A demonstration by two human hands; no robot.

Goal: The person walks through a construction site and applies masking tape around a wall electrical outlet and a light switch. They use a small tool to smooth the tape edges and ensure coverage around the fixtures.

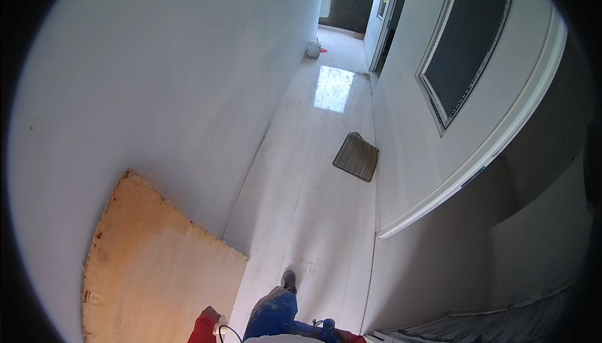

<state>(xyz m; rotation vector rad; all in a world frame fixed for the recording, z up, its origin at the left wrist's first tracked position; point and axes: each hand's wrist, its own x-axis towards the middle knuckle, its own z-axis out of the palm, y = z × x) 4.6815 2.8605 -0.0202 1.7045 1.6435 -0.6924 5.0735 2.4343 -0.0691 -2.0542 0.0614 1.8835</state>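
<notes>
Left hand (210, 313), in a red sleeve at the lower edge, is curled over a small white object (219, 328) trailing a dark cable (232, 332), though how firm this grip is cannot be told; right hand (340, 333) lies low beside the blue trouser leg (274, 313), its grip unreadable. Plywood sheet (157, 261) leans on the white wall just left of the hand; one dark shoe (288, 279) rests on the glossy tiled floor (313, 174); a slatted mat (356, 156) lies well ahead, a pale bucket (312, 49) farther along the corridor.

No packages, labels, signs or screens are in view.
</notes>
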